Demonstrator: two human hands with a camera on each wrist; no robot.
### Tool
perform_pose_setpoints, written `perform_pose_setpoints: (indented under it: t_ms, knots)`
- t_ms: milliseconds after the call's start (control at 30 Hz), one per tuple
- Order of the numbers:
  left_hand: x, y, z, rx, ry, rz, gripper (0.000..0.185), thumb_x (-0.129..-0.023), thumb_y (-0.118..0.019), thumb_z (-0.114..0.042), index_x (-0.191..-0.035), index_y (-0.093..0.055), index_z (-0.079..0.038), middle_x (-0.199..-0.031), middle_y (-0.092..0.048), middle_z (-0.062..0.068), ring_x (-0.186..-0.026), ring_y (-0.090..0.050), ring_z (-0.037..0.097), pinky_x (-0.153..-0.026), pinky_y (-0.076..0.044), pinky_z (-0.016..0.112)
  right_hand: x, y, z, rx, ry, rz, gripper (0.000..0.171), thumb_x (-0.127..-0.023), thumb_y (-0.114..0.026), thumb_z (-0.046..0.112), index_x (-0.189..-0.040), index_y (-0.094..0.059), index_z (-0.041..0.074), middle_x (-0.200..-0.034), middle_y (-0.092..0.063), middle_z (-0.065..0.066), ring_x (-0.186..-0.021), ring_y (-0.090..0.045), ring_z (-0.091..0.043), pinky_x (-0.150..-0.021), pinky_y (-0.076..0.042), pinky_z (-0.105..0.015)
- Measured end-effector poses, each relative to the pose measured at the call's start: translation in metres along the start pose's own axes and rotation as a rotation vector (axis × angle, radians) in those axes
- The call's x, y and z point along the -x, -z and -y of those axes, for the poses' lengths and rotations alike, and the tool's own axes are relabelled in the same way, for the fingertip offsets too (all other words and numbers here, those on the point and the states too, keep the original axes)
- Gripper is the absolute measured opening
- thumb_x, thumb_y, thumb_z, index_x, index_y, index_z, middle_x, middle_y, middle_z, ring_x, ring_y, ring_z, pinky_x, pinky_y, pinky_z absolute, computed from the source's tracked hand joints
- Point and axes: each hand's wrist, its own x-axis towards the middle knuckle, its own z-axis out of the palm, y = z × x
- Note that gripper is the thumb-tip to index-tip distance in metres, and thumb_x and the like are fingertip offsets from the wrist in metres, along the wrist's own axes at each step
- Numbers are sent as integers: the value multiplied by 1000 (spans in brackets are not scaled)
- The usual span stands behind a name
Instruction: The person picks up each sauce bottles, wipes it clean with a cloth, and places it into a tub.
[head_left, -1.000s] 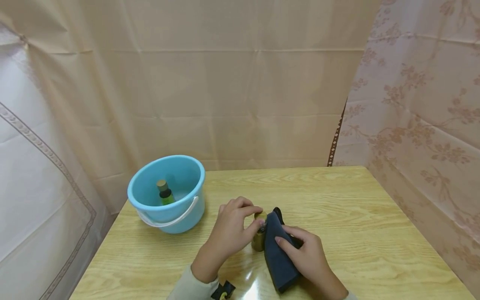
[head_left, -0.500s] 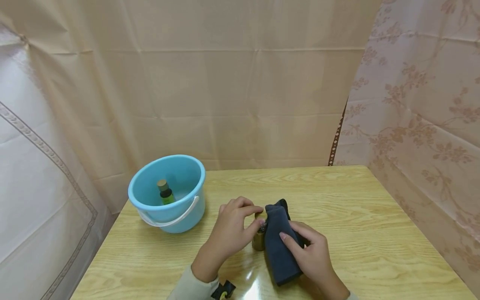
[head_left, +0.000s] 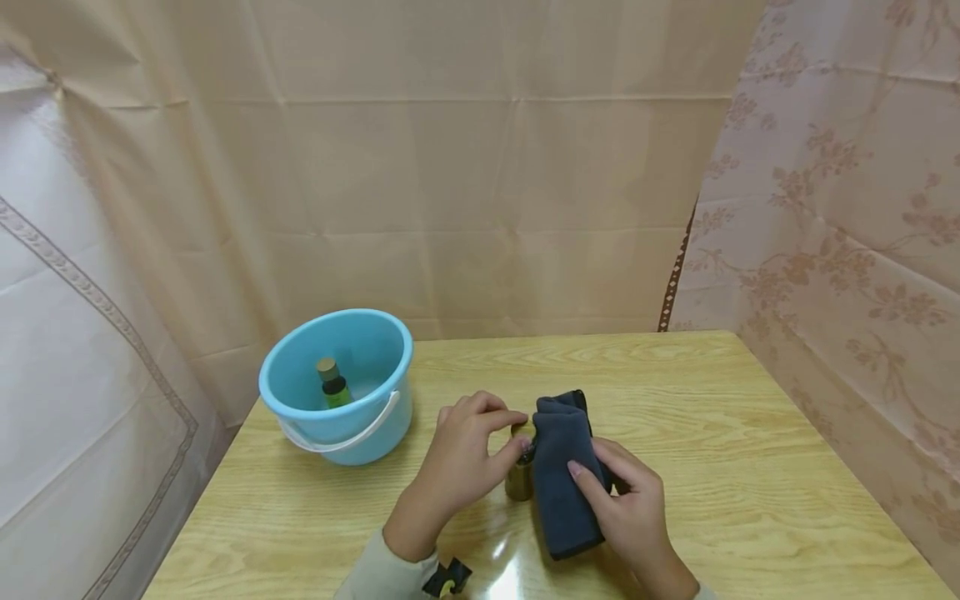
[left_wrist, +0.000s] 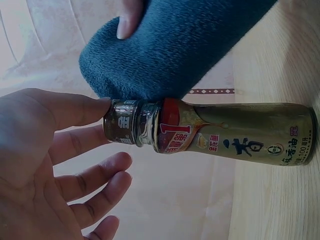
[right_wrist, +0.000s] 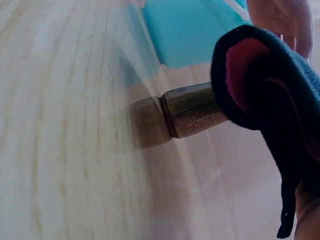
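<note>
Two bottles are in view. One small brown bottle stands upright on the wooden surface, and the left hand pinches its metal cap between thumb and fingertips. The bottle's label carries Chinese characters, a large "1" on a red band and "100" near the base; the rest is too small to read. The right hand has its grip curled round one folded dark blue cloth, pressing it against the bottle's side. The second bottle, green with a tan cap, stands inside the one light blue bucket at the surface's left edge, well apart from the hands.
</note>
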Motion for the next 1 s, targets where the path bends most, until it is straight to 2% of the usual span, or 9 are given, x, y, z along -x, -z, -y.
perform_pose_setpoints:
  t_ms: [100, 233, 400, 733, 900, 1000]
  knots:
    - [0, 0, -1, -1, -5, 0, 27, -97, -73, -40, -119, -79, -26, -110, -66, -9, -101, -60, 13, -87, -38, 41, 1, 1, 0, 17, -40, 15, 36, -88, -75, -11, -122, -75, 1, -117, -74, -16, -101, -75, -17, -73, -62, -29]
    - [1, -1, -2, 1, -1, -2, 28, -97, -72, -41, -119, -79, -26, -111, -66, -8, -101, -60, 14, -88, -38, 41, 1, 2, 1, 75, -155, 50, 34, -91, -78, 3, -123, -76, 10, -117, -75, -9, -100, -74, -14, -70, -62, -31]
    - [1, -1, -2, 5, 3, -4, 29, -97, -72, -41, -119, -79, -25, -111, -66, -8, -101, -59, 14, -88, -37, 41, 0, 1, -2, 140, -273, 93, 32, -91, -81, 14, -122, -77, 15, -116, -76, -3, -101, -73, -12, -71, -62, -30]
    - [1, -3, 0, -2, 6, -9, 27, -96, -73, -42, -118, -79, -28, -112, -68, -9, -102, -61, 15, -85, -37, 41, 0, 3, -12, 300, -382, 193, 31, -89, -83, 27, -120, -79, 21, -114, -77, 5, -102, -73, -12, -79, -59, -25]
    - [1, -4, 3, 22, 33, -18, 28, -96, -73, -44, -119, -79, -30, -112, -68, -9, -103, -61, 15, -84, -35, 40, -2, 2, -16, 384, -408, 245, 32, -89, -84, 31, -120, -79, 25, -117, -76, 6, -110, -72, -13, -88, -59, -31]
    - [3, -5, 3, 46, 50, -10, 28, -96, -73, -44, -120, -78, -30, -113, -68, -9, -103, -61, 15, -84, -35, 40, -1, 1, -17, 400, -440, 269, 33, -89, -84, 32, -121, -78, 24, -119, -76, 3, -112, -72, -15, -89, -59, -34]
